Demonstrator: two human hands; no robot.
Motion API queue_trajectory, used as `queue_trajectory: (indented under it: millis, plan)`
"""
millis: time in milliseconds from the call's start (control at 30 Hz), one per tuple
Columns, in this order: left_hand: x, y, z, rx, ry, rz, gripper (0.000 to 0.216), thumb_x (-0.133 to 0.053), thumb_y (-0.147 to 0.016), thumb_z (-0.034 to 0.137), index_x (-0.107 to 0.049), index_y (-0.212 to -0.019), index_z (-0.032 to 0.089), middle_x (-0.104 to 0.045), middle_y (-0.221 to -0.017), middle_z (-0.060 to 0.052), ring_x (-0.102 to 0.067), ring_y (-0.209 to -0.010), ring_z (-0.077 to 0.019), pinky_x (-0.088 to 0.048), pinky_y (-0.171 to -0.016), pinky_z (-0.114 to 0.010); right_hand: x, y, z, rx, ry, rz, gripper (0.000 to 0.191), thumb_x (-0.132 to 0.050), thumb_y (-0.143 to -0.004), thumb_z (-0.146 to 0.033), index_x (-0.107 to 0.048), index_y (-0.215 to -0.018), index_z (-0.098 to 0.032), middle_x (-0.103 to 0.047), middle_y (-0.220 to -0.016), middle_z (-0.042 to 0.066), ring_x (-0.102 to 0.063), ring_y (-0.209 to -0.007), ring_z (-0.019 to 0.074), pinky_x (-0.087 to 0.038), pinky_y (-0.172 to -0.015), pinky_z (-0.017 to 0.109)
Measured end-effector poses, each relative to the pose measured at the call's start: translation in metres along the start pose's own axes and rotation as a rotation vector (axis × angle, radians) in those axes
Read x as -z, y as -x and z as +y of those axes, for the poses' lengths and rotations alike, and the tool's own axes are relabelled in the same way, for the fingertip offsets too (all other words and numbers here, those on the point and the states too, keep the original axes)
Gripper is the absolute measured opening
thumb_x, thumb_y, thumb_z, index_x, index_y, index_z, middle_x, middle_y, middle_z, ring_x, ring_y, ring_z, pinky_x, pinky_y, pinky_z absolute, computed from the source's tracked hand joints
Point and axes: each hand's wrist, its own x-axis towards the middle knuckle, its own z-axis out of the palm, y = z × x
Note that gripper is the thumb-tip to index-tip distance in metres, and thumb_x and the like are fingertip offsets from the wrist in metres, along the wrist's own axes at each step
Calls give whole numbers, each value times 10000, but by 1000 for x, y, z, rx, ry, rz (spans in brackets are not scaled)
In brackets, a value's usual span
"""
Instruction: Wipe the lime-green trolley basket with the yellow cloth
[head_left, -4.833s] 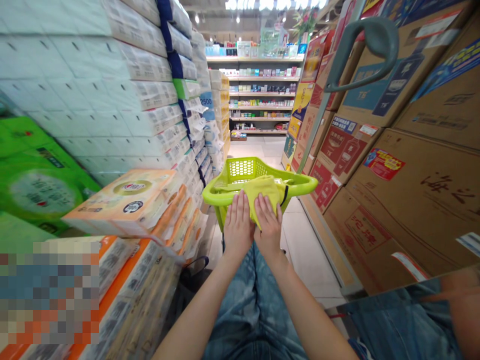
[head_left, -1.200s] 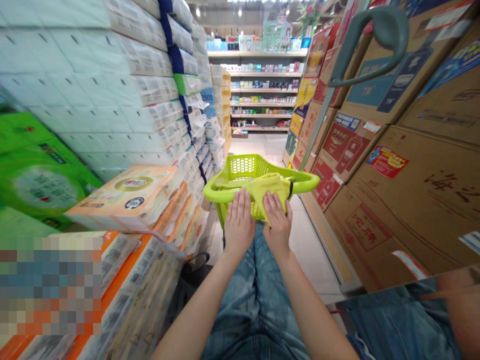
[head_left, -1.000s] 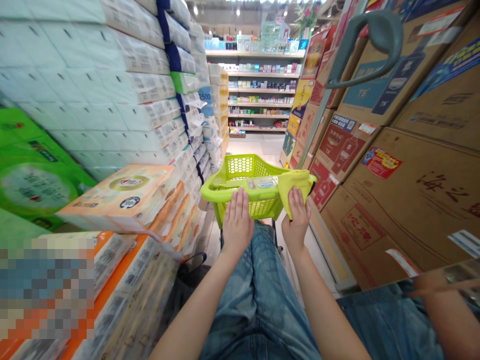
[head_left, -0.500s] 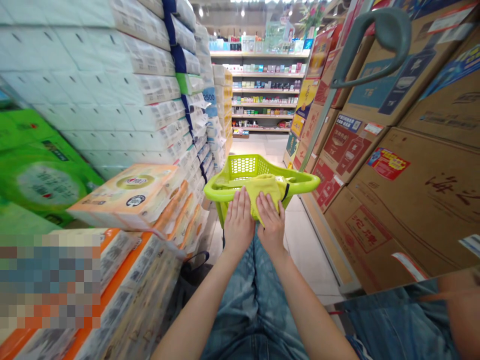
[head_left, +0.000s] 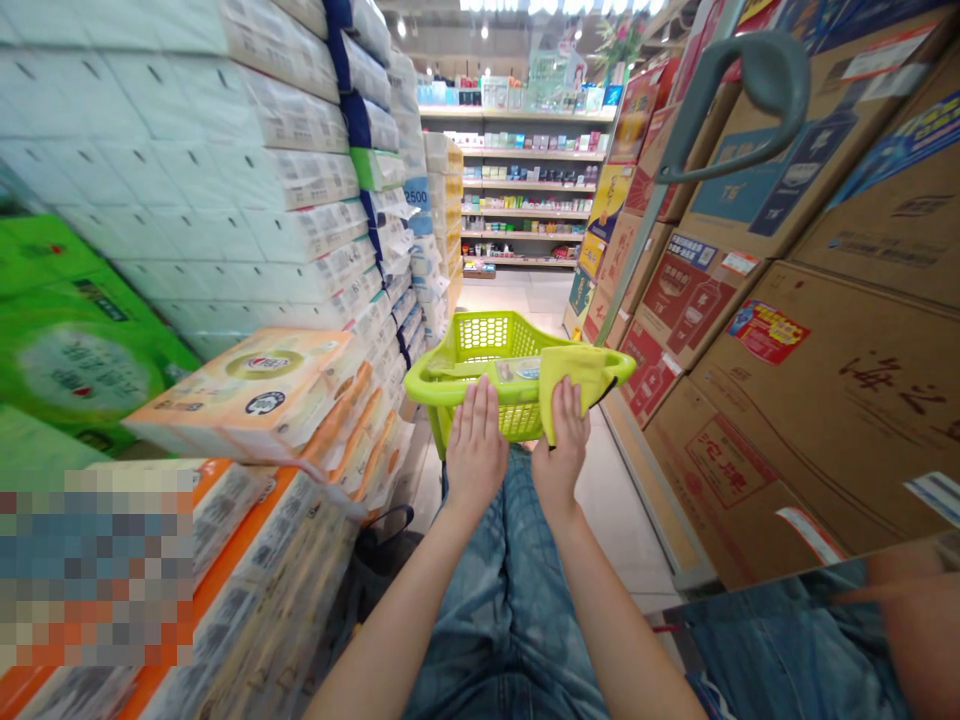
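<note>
A lime-green plastic shopping basket point(head_left: 517, 421) with latticed sides stands in front of my legs. My left hand point(head_left: 478, 445) rests against its near rim, fingers straight and side by side on the edge. Folded over the right part of that rim is a yellow cloth point(head_left: 574, 362) with a dark edge at one corner. My right hand point(head_left: 564, 435) holds the cloth against the rim, its fingers lying on top. Between the hands, a pale label point(head_left: 517, 369) shows on the rim. The basket's floor is hidden from here.
Tall stacks of wrapped tissue packs point(head_left: 300, 180) and orange packs point(head_left: 247, 385) line the left. Cardboard cartons point(head_left: 810, 400) rise on the right, beside a grey handle point(head_left: 776, 110). Stocked shelves point(head_left: 525, 185) stand beyond the tiled aisle floor point(head_left: 536, 290).
My right hand has slid the cloth to the right along the rim, uncovering the label. My left hand stays at nearly the same spot on the rim.
</note>
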Motion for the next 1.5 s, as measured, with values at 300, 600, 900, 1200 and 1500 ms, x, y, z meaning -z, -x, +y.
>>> queue_trajectory:
  millis: [300,600,900,1200,1500]
  plan:
    - [1,0,0,1,-26,-29,758,-428,-890,141,-102,-1570,67,-259,-1615,-155,-192,-1517,-252,-262,-1212,-442,16,-3,20,299,115,-161,717,-358,-846,-22,-342,-1529,-237,-542,-1464,88,-387,-1444,178,-229,-1210,465]
    - [0,0,2,12,-10,-7,779,-429,-886,133,-70,-1575,79,-274,-1607,-164,-200,-1514,-257,-266,-1211,-446,21,-9,34,-103,-1,82,804,-344,-750,-30,-347,-1531,-223,-413,-1559,82,-300,-1488,225,-293,-1188,528]
    - [3,2,-2,-9,-27,-36,736,-420,-888,135,-137,-1564,69,-258,-1617,-158,-184,-1518,-255,-264,-1216,-443,-1,9,-21,202,58,-190,734,-357,-818,-20,-353,-1523,-226,-512,-1492,76,-350,-1463,174,-223,-1214,461]
    - [2,0,1,4,-12,-16,762,-418,-886,132,-91,-1572,76,-271,-1610,-163,-199,-1514,-255,-262,-1212,-441,24,-11,50,2,96,75,801,-346,-740,-22,-374,-1517,-215,-472,-1518,106,-334,-1473,231,-316,-1162,531]
    - [1,2,-1,-1,-9,-16,750,-415,-899,138,-91,-1573,78,-257,-1615,-163,-193,-1515,-264,-273,-1209,-454,-6,10,-21,-11,10,-60,803,-347,-792,-21,-259,-1561,-231,-408,-1563,86,-273,-1498,218,-261,-1195,524]
